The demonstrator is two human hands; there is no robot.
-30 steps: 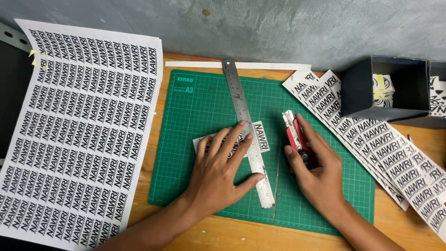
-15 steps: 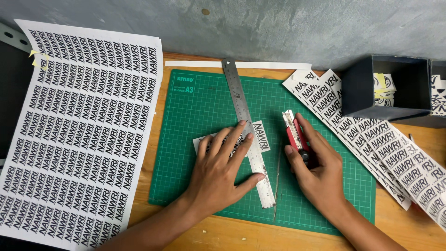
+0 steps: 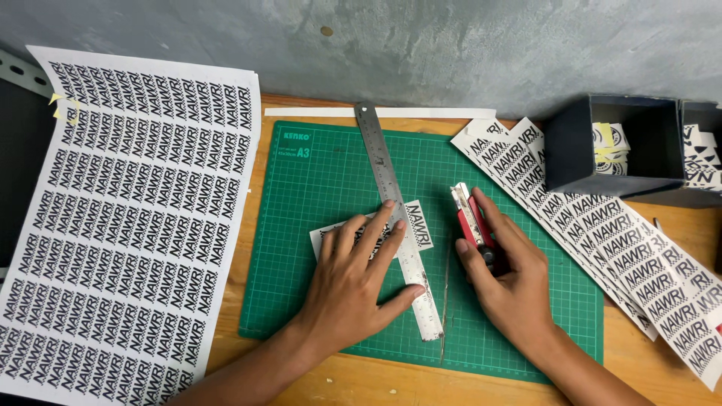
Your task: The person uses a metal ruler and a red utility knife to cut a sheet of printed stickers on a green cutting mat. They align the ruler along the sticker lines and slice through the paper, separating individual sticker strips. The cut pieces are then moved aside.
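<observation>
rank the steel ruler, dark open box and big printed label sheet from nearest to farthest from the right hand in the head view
From the right hand:
1. steel ruler, just to its left on the green mat.
2. dark open box, up and to its right by the wall.
3. big printed label sheet, far left, past the mat's edge.

A cutting mat (image 3: 338,165) lies on the tabletop (image 3: 647,353), a ruler (image 3: 383,169) across it over a small label strip (image 3: 417,225). A printed sheet (image 3: 120,225) lies left; cut strips (image 3: 602,233) and a box (image 3: 609,143), apparently holding labels, right.
</observation>
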